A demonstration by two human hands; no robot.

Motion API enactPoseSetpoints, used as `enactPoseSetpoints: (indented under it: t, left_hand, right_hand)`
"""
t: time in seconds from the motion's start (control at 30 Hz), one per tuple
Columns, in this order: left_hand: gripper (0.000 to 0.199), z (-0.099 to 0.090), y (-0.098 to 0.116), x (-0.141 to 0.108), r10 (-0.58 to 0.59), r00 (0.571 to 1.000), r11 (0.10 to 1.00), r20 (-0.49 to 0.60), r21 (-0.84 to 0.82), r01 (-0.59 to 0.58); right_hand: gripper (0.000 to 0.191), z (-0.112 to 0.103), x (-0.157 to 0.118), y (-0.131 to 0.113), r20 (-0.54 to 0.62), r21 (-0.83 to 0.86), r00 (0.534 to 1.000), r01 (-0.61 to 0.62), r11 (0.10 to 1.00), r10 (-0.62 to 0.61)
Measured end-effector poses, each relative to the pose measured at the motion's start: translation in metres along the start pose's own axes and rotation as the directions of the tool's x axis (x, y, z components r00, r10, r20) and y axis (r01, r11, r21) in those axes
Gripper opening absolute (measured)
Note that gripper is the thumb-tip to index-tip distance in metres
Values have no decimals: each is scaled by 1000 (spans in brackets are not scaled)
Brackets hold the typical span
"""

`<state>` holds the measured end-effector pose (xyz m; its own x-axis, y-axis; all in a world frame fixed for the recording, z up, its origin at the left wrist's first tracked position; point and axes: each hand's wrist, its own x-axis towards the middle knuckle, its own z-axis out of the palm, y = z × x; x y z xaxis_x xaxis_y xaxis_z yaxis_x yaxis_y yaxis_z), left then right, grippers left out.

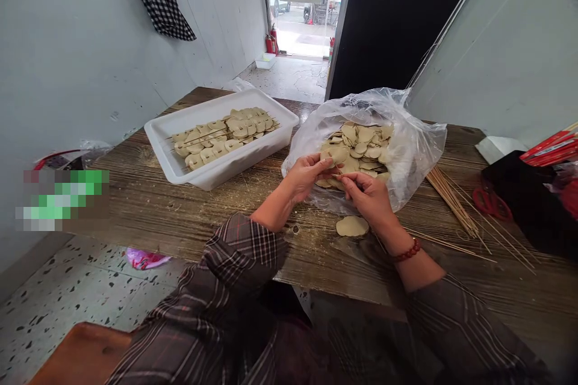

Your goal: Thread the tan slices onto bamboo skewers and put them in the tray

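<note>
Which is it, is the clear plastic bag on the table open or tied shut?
Open. The plastic bag is spread wide around a pile of pale slices, which lie exposed.

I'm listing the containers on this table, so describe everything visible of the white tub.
The white tub is a rectangular, lidless container, plastic by its look, with rounded corners and a rim that stands out around its walls. It stands upright and aslant on the wooden table, left of the clear plastic bag. Skewered beige slices lie inside, some on top of others. Neither the left hand nor the right hand touches it.
</note>
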<state>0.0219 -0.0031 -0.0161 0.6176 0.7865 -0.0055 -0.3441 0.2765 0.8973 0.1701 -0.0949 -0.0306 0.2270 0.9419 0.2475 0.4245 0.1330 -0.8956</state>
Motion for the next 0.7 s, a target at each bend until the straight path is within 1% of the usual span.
enactPoseSetpoints:
  t: [0.07, 0.2, 0.27, 0.37, 0.5, 0.7]
  left_hand:
    - [39, 1, 0, 0, 22, 1000, 999, -6, -30, -22]
    - [34, -1, 4, 1, 48, 988, 996, -145, -74, -59]
    - [34, -3, 8, 2, 58, 981, 994, -187, -85, -75]
    - [37, -3, 9, 2, 89, 975, 991, -202, -80, -107]
    - [38, 2, 4, 2, 150, 964, 983, -221, -67, -168]
    - [42, 7, -5, 3, 150, 970, 987, -194, -34, -159]
  right_hand:
    - [34, 1, 0, 1, 16, 3, 1000, 4, 1000, -4]
    - [34, 2, -1, 2, 27, -25, 999, 26, 999, -26]
    - [35, 2, -2, 1, 27, -48, 999, 42, 998, -40]
    - [34, 3, -3, 0, 30, -66, 998, 52, 996, -50]
    - [33, 4, -4, 0, 35, -75, 998, 54, 996, -51]
    - [32, 5, -3, 6, 13, -27, 1000, 27, 999, -26]
